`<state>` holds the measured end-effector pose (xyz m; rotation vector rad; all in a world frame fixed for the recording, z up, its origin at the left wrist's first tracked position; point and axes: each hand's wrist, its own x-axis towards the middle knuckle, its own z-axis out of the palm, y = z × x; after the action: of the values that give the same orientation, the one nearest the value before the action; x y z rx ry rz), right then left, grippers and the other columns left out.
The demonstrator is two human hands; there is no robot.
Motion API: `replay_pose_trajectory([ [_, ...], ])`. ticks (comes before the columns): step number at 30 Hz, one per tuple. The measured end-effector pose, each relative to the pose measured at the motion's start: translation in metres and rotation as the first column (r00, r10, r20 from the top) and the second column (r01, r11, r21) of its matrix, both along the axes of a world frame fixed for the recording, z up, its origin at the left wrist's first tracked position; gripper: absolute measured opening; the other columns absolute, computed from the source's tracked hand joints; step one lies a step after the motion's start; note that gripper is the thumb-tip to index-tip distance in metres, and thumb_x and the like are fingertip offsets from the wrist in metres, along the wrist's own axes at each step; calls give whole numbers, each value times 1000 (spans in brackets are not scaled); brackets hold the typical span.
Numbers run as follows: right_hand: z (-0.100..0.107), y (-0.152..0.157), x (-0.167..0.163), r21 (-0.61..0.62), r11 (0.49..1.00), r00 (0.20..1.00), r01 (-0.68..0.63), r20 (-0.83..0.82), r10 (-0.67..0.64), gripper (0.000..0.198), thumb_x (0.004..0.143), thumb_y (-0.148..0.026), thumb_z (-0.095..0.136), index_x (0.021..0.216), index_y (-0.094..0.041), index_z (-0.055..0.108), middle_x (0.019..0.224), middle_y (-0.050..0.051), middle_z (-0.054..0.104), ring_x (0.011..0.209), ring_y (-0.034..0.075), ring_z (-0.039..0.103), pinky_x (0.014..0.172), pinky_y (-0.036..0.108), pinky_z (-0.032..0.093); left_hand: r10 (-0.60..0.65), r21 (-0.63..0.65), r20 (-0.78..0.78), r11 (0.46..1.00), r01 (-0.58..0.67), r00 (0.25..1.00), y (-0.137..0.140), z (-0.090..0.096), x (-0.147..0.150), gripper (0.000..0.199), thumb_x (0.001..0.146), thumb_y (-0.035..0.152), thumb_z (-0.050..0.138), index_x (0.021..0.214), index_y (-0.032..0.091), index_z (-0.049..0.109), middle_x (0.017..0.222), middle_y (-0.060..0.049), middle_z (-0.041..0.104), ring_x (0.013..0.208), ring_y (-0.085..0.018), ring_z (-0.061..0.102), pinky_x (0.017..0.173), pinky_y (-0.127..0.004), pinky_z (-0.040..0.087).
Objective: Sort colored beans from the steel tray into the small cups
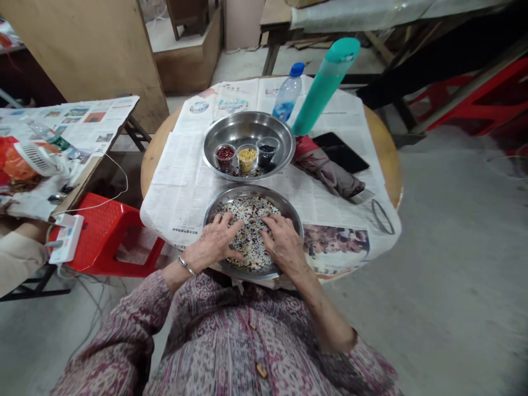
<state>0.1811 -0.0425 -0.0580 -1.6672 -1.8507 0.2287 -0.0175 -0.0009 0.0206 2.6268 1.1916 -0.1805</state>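
A round steel bowl point(296, 212) in front of me holds a layer of mixed grains point(251, 231), mostly white with dark, red and yellow ones among them. My left hand point(220, 239) rests on the grains at the bowl's left side, fingers spread. On the right side my right hand point(284, 243) touches the grains too, its fingers apart and bent. Just beyond stands a second steel bowl point(210, 132). Inside it are three clear plastic cups: one of red beans point(225, 157), one of yellow grains point(247, 159) and one of black beans point(266, 154).
Newspaper point(177, 181) covers the round table. Behind the bowls stand a water bottle point(287, 93) and a tall green bottle point(325, 85). A folded umbrella point(330, 168), a dark phone point(340, 151) and a black ring point(383, 216) lie right. A red stool point(111, 236) is at left.
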Motion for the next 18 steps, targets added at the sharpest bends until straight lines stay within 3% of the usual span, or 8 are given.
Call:
replay_pose_trajectory([
  [2,-3,0,1,-6,998,994,-64,-84,64,33,90,-16,47,116,-16,66,107,13,69,104,27,63,96,47,52,-24,-58,19,998,25,1000,-12,-2,0,71,78,44,79,136,24,41,134,-12,44,120,-31,48,90,-41,55],
  [5,-5,0,1,11,995,974,-103,-202,103,34,89,-15,44,113,-18,68,105,11,72,99,24,67,95,44,54,-12,-98,86,995,21,996,-20,-13,10,34,91,19,61,123,21,49,123,-9,49,109,-22,55,91,-36,54],
  [7,-4,1,2,49,997,967,-66,-242,76,34,90,-15,43,113,-19,69,107,11,73,101,24,68,96,45,54,-21,-107,128,994,35,992,-19,-22,22,21,94,9,47,112,18,54,114,-8,52,98,-18,58,89,-33,54],
  [13,1,1,5,146,988,973,57,-230,-22,39,89,-12,40,113,-20,70,111,12,72,106,25,65,101,48,52,-153,11,242,988,155,958,10,-38,54,24,96,7,38,107,16,58,104,-7,59,100,-20,55,95,-34,51],
  [15,1,2,5,155,984,975,92,-216,-57,40,91,-12,38,114,-19,69,112,13,71,108,25,64,101,48,51,-169,82,232,985,153,958,21,-38,59,25,97,9,39,110,15,59,111,-8,60,107,-21,53,101,-37,47],
  [18,2,2,3,133,985,985,114,-145,-94,38,93,-15,39,119,-16,66,116,14,70,112,26,61,101,47,49,-97,183,223,982,56,970,33,-34,58,29,95,14,46,121,19,58,131,-8,54,120,-26,45,104,-41,45],
])
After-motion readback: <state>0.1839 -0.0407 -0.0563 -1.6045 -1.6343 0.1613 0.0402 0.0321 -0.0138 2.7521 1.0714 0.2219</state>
